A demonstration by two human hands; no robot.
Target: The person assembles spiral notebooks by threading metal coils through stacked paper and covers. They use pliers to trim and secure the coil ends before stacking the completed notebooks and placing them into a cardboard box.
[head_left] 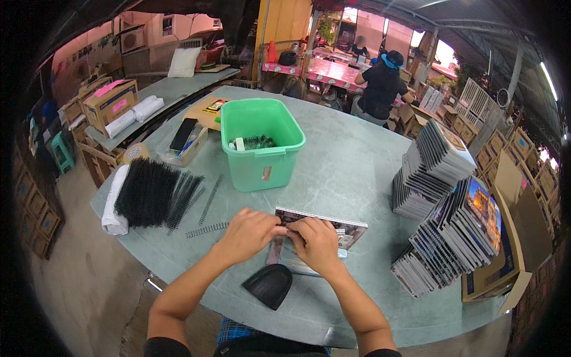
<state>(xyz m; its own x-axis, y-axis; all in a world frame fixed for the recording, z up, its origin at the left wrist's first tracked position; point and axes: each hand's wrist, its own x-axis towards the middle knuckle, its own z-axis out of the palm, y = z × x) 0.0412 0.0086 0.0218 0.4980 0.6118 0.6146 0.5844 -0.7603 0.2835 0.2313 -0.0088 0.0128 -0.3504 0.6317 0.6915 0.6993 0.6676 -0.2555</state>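
A black rounded piece (269,285) is lying on the surface (351,154), just on the person's side of the grip. The left hand (250,233) and the right hand (316,239) are meeting, fingers bunching close together; their tips are partly hiding, so I cannot tell whether either grip is clamping on anything. A booklet (355,233) is standing on edge right behind the grip, extending past the right hand. A loose black coil (205,230) is lying just left of the grip, and a dark pile of coils (148,193) is resting farther left. Well to the right of the grip, stacked booklets (455,235) are leaning beside an open cardboard box (493,273). Beyond the grip, a green bin (262,172) is standing, with a phone (184,134) lying to its left. Far beyond, a person in a dark shirt (380,89) is facing away.
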